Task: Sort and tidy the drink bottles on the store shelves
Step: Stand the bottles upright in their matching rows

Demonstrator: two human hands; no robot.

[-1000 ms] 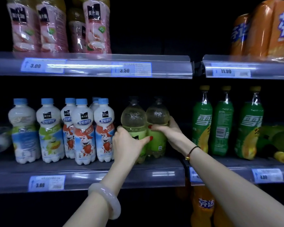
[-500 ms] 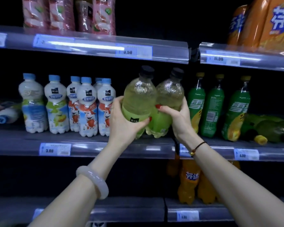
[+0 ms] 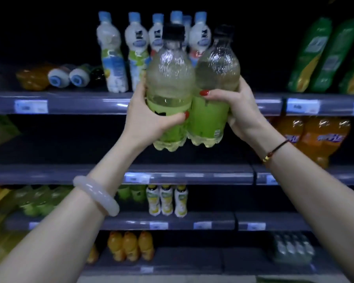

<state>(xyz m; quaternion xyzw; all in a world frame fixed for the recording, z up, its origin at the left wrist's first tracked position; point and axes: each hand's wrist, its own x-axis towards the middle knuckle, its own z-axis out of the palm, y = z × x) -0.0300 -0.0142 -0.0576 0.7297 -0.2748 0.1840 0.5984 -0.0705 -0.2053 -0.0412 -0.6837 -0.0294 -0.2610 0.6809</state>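
Note:
Two pale green drink bottles with black caps are held side by side in the air in front of the shelves. My left hand [image 3: 147,117] grips the left green bottle [image 3: 169,82] around its label. My right hand [image 3: 236,111] grips the right green bottle [image 3: 215,78] the same way. Both bottles are upright and touch each other. Behind them, white milk-drink bottles with blue caps [image 3: 112,58] stand in a row on the shelf [image 3: 70,103].
Green soda bottles [image 3: 323,56] stand at the upper right, orange soda bottles [image 3: 315,137] one shelf lower. Several bottles lie on their sides [image 3: 59,77] at the left. Small yellow-white bottles [image 3: 166,200] and orange bottles [image 3: 131,246] fill lower shelves. The shelf section directly below the held bottles is dark.
Both hands have lifted the two green bottles off the shelf and drawn them out toward me. The view has tilted downward, bringing lower shelves into sight.

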